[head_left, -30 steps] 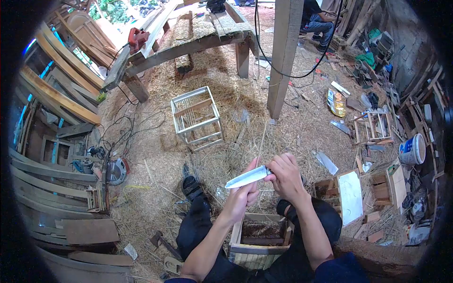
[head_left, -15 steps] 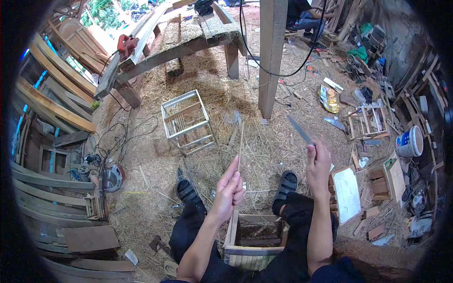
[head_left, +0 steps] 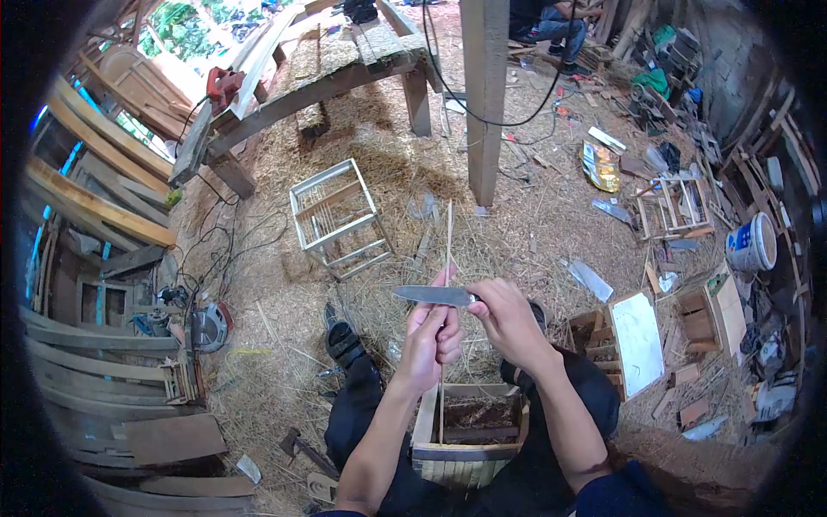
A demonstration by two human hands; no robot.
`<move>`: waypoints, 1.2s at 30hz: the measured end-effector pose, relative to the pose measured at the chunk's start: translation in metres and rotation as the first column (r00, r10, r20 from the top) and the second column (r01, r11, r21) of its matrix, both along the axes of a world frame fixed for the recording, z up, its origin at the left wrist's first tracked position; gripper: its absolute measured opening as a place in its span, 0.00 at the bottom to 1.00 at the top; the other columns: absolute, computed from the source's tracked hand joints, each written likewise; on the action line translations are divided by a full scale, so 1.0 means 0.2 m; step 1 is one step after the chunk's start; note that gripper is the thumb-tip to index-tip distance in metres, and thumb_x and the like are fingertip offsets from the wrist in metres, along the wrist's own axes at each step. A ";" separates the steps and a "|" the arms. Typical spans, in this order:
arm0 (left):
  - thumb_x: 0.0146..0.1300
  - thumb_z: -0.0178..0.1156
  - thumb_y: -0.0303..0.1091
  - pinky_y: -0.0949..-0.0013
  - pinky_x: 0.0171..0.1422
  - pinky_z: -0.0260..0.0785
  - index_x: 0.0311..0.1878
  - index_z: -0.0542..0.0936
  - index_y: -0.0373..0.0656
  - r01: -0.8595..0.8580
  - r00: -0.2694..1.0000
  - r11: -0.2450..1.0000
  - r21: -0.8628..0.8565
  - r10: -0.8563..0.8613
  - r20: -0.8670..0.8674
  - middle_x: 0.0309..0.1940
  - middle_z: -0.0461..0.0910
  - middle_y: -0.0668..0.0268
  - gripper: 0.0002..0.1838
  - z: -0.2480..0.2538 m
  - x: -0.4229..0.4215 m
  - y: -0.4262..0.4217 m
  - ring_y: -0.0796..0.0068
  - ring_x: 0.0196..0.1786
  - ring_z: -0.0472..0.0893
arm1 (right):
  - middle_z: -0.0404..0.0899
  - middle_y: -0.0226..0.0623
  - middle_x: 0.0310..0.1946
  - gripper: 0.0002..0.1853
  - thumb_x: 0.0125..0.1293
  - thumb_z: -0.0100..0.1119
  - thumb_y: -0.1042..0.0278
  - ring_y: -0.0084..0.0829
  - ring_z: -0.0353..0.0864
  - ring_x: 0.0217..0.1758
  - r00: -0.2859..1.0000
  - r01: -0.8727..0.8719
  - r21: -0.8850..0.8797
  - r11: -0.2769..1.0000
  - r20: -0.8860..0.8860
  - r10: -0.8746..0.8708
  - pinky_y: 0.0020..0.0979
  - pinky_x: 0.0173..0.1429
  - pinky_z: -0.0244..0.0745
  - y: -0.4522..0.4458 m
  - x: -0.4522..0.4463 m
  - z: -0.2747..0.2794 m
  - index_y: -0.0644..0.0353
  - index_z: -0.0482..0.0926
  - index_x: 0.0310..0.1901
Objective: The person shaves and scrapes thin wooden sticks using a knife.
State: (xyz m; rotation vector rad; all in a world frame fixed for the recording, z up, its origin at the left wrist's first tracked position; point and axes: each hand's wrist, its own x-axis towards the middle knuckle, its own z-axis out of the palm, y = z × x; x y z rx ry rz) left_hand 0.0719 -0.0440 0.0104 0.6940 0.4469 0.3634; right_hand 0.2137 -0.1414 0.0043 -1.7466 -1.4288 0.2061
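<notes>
My left hand (head_left: 424, 346) is closed round a thin wooden strip (head_left: 449, 233) that stands nearly upright, its lower part reaching down over a wooden box frame (head_left: 425, 422) between my legs. In my right hand (head_left: 510, 320) is a knife (head_left: 431, 295), gripped by the handle. Its blade points left and lies across the strip, just above my left fingers. Whether the edge bites into the wood I cannot tell.
A small slatted wooden frame (head_left: 336, 215) stands on the shaving-covered floor ahead. Beyond it are a workbench (head_left: 345, 86) and a wooden post (head_left: 487, 112). A hatchet (head_left: 297, 448) lies at lower left, a white bucket (head_left: 751, 242) at right. Another person (head_left: 551, 34) sits at the back.
My right hand has swung the knife left and down from the raised position, bringing the blade across the strip. My left hand still holds the strip, slightly further right.
</notes>
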 end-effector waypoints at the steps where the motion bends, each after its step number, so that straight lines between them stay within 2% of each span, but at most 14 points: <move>1: 0.81 0.46 0.38 0.80 0.19 0.42 0.81 0.55 0.57 -0.004 1.000 1.000 0.010 0.004 -0.001 0.24 0.57 0.77 0.29 0.01 0.00 0.00 0.88 0.19 0.53 | 0.77 0.44 0.40 0.13 0.73 0.54 0.62 0.48 0.75 0.46 1.000 -0.010 0.007 1.000 -0.015 0.010 0.43 0.54 0.68 0.01 0.00 -0.01 0.63 0.77 0.48; 5: 0.81 0.46 0.37 0.81 0.19 0.43 0.81 0.53 0.57 0.037 0.999 0.998 0.052 -0.036 -0.014 0.24 0.56 0.77 0.29 -0.02 -0.03 0.01 0.89 0.19 0.52 | 0.77 0.45 0.40 0.13 0.72 0.55 0.61 0.48 0.75 0.45 0.997 -0.059 0.053 0.997 -0.037 0.061 0.42 0.54 0.67 0.02 -0.03 -0.01 0.64 0.77 0.47; 11: 0.81 0.46 0.38 0.81 0.19 0.42 0.82 0.52 0.57 0.071 0.996 0.995 0.072 -0.067 -0.054 0.24 0.55 0.78 0.30 0.01 -0.10 -0.01 0.89 0.19 0.52 | 0.75 0.42 0.35 0.14 0.69 0.57 0.58 0.45 0.75 0.43 0.982 -0.088 0.034 0.996 0.168 0.081 0.40 0.53 0.65 0.02 -0.02 0.03 0.62 0.77 0.45; 17: 0.80 0.46 0.39 0.82 0.18 0.39 0.81 0.54 0.56 0.039 0.993 0.999 0.008 -0.037 -0.109 0.23 0.53 0.80 0.29 0.05 -0.14 -0.01 0.90 0.17 0.50 | 0.75 0.41 0.34 0.14 0.69 0.57 0.58 0.44 0.76 0.42 0.971 -0.052 0.044 0.998 0.234 0.040 0.42 0.53 0.65 0.04 -0.02 0.02 0.61 0.77 0.44; 20: 0.81 0.45 0.40 0.82 0.18 0.40 0.81 0.54 0.57 0.080 0.992 0.997 -0.009 -0.080 -0.099 0.22 0.53 0.79 0.29 0.08 -0.14 0.00 0.90 0.17 0.50 | 0.75 0.42 0.34 0.14 0.71 0.55 0.58 0.45 0.75 0.42 0.966 0.036 0.164 0.986 0.248 -0.076 0.43 0.53 0.65 0.05 0.04 -0.04 0.62 0.78 0.45; 22: 0.81 0.45 0.39 0.81 0.18 0.41 0.81 0.54 0.60 0.158 0.985 0.987 0.008 -0.157 -0.070 0.22 0.54 0.79 0.29 0.09 -0.18 -0.01 0.89 0.18 0.51 | 0.78 0.41 0.36 0.13 0.71 0.55 0.59 0.45 0.77 0.44 0.929 0.269 0.098 0.958 0.235 -0.285 0.43 0.54 0.66 0.02 0.17 0.01 0.62 0.78 0.45; 23: 0.81 0.45 0.40 0.81 0.18 0.41 0.81 0.56 0.60 0.137 0.987 0.991 0.002 -0.137 -0.084 0.21 0.53 0.79 0.28 0.05 -0.17 -0.02 0.89 0.17 0.51 | 0.79 0.41 0.37 0.13 0.71 0.55 0.60 0.44 0.78 0.45 0.893 0.379 0.063 0.923 0.236 -0.383 0.43 0.55 0.67 0.01 0.21 0.03 0.62 0.78 0.45; 26: 0.81 0.45 0.40 0.81 0.18 0.40 0.81 0.56 0.60 0.150 0.987 0.989 -0.006 -0.150 -0.061 0.21 0.53 0.79 0.28 0.04 -0.16 0.00 0.89 0.18 0.51 | 0.79 0.41 0.37 0.14 0.73 0.53 0.58 0.45 0.78 0.46 0.899 0.396 0.062 0.916 0.177 -0.401 0.44 0.55 0.66 0.00 0.16 0.01 0.63 0.78 0.45; 27: 0.81 0.45 0.40 0.81 0.18 0.40 0.81 0.56 0.59 0.132 0.988 0.991 -0.018 -0.133 -0.084 0.21 0.53 0.79 0.28 0.04 -0.16 0.01 0.89 0.18 0.51 | 0.79 0.42 0.37 0.13 0.71 0.56 0.61 0.46 0.78 0.46 0.908 0.373 0.079 0.924 0.173 -0.381 0.44 0.54 0.67 -0.01 0.12 0.01 0.63 0.78 0.45; 30: 0.81 0.45 0.40 0.80 0.18 0.40 0.81 0.57 0.58 0.119 0.981 0.991 -0.053 -0.126 -0.146 0.21 0.52 0.80 0.28 0.04 -0.16 0.00 0.89 0.17 0.50 | 0.79 0.42 0.37 0.11 0.70 0.58 0.64 0.46 0.78 0.45 0.979 0.029 0.126 0.992 0.196 -0.054 0.44 0.53 0.67 0.03 -0.01 0.01 0.63 0.79 0.45; 31: 0.81 0.45 0.40 0.80 0.18 0.40 0.81 0.57 0.58 0.135 0.979 0.989 -0.054 -0.142 -0.148 0.21 0.52 0.80 0.28 0.03 -0.16 0.00 0.89 0.17 0.50 | 0.80 0.42 0.37 0.10 0.68 0.59 0.67 0.47 0.77 0.44 0.980 -0.040 0.046 0.998 0.197 0.030 0.44 0.53 0.68 0.04 -0.02 0.05 0.63 0.79 0.45; 34: 0.81 0.44 0.40 0.80 0.18 0.39 0.80 0.57 0.55 0.195 0.971 0.981 0.017 -0.190 -0.144 0.20 0.51 0.80 0.27 0.06 -0.17 -0.03 0.89 0.17 0.49 | 0.78 0.44 0.38 0.12 0.73 0.54 0.62 0.49 0.75 0.45 0.893 0.427 0.116 0.897 0.104 -0.439 0.44 0.52 0.67 0.01 0.18 0.02 0.62 0.78 0.48; 35: 0.81 0.43 0.40 0.81 0.18 0.39 0.80 0.57 0.53 0.212 0.970 0.976 0.055 -0.203 -0.136 0.20 0.51 0.80 0.27 0.07 -0.16 -0.04 0.89 0.16 0.48 | 0.77 0.45 0.38 0.14 0.74 0.53 0.60 0.49 0.75 0.44 0.848 0.497 0.053 0.866 0.183 -0.497 0.44 0.52 0.67 -0.01 0.28 0.04 0.63 0.77 0.49; 36: 0.81 0.43 0.40 0.81 0.18 0.39 0.80 0.57 0.53 0.188 0.975 0.980 0.066 -0.178 -0.133 0.20 0.51 0.79 0.27 0.07 -0.16 -0.03 0.89 0.16 0.48 | 0.78 0.45 0.38 0.13 0.73 0.54 0.61 0.48 0.75 0.44 0.863 0.459 0.107 0.882 0.185 -0.471 0.44 0.52 0.67 -0.02 0.26 0.04 0.63 0.78 0.48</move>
